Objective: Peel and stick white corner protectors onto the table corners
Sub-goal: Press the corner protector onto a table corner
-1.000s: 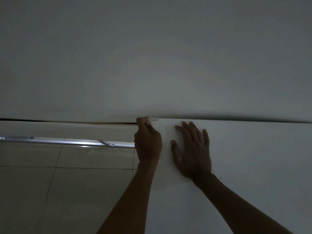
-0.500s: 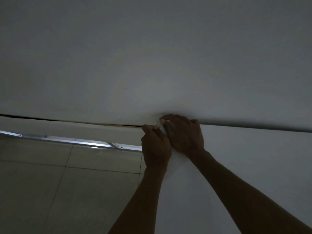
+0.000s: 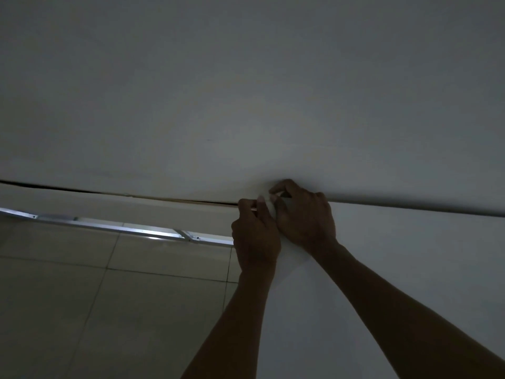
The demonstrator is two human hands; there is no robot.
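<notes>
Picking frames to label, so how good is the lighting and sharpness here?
Head view: very dim, both hands near-silhouettes; the white corner protector barely separates from the table; a bright glint on the metal strip; wide-angle bending of straight edges.

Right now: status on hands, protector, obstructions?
Left hand and right hand both at the table's far corner, fingers curled around it. Corner protector barely visible between fingertips; seating unclear. Wall tight behind the corner.
</notes>
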